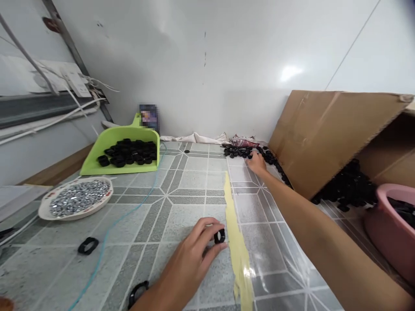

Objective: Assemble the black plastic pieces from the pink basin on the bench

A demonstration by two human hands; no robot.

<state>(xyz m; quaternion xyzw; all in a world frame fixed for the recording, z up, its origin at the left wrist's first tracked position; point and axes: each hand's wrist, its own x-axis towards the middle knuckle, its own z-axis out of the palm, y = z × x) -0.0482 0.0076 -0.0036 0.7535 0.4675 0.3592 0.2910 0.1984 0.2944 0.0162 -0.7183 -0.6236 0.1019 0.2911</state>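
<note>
My left hand pinches a small black plastic ring between thumb and fingers, just left of the yellow strip on the tabletop. At the back, my right hand has its fingers drawn together at the edge of a loose pile of black parts. Whatever sits between those fingertips is too small and dark to tell. A single black ring lies on the table to the left. Another black curved piece is partly hidden by my left forearm.
A green dustpan holds many black rings at back left. Before it stands a plate of small shiny metal pieces. A tilted cardboard box spills black parts at right, beside a pink tub. A blue cord crosses the table.
</note>
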